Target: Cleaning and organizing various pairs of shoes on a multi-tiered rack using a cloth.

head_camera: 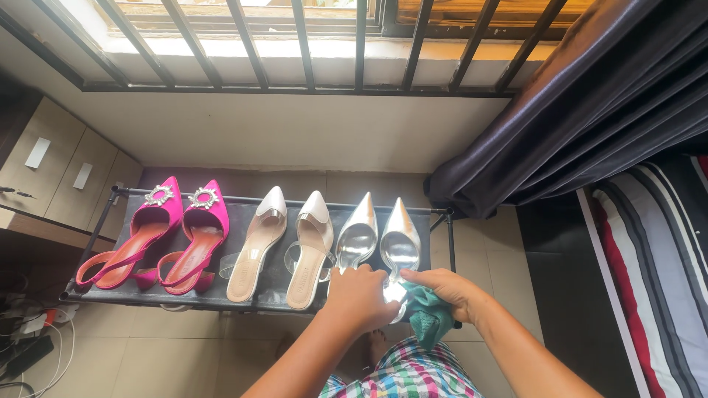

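Down at the bottom middle of the frame you see a checked cloth garment [409,376] w/ many colours, and two bare arms going up from it. The left hand [359,298] is curled over the back end of the left silver shoe [357,234]; its fingers look closed on the heel part, tho the hand hides the grip, so that is prob. a hold. The right hand [448,289] sits just beside it, bottom middle-right. Its fingers are bunched around a green cloth [429,317], and the fingertips touch the back of the right silver shoe [400,239].

Both silver shoes are pointy and shiny. They lie side by side at the right end of a low dark shoe rack [254,298], toes pointing up the frame.

Left of them on the same rack is a pair of cream shoes [284,247] w/ clear straps. Further left, a pair of bright pink shoes [158,236] w/ sparkly round buckles on the toes.

At the right side is a striped bedcover [656,265]. Above it hangs a dark curtain [590,110]. Far at the top is a window w/ black bars [295,44], and at the upper left a brown cupboard [59,166].
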